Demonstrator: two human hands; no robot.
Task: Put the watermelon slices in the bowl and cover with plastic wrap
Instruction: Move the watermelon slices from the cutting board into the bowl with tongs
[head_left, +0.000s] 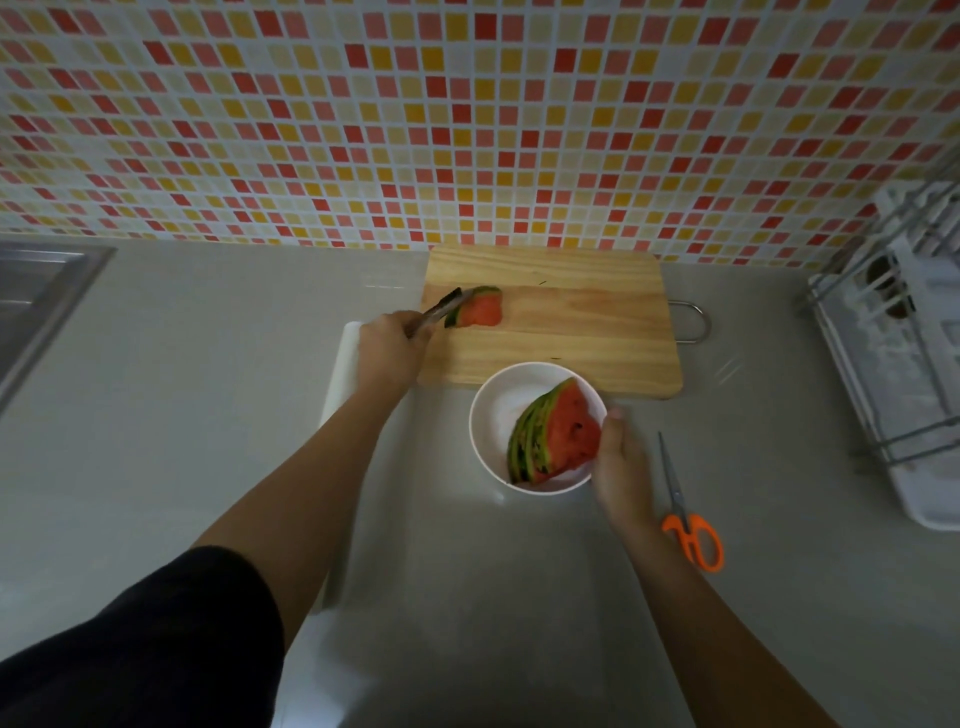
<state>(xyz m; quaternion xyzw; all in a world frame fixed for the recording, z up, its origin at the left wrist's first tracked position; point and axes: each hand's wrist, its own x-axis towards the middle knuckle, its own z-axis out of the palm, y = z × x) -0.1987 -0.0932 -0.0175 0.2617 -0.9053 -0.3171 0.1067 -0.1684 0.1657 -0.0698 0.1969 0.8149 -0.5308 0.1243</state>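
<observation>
Left hand (389, 353): fingers curled round tongs (436, 310) pinching one watermelon slice (480, 307) at the cutting board (571, 322) left end. Right hand (621, 460): thumb on the white bowl (493, 410) rim, other fingers hidden; stacked slices (553, 441) lie inside. Nearby: orange scissors (688, 519) right of the bowl, dish rack (893, 374) far right, sink (36, 296) far left.

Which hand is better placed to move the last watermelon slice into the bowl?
Left. The left hand holds metal tongs on the red watermelon slice; the right hand grips the round white bowl.
</observation>
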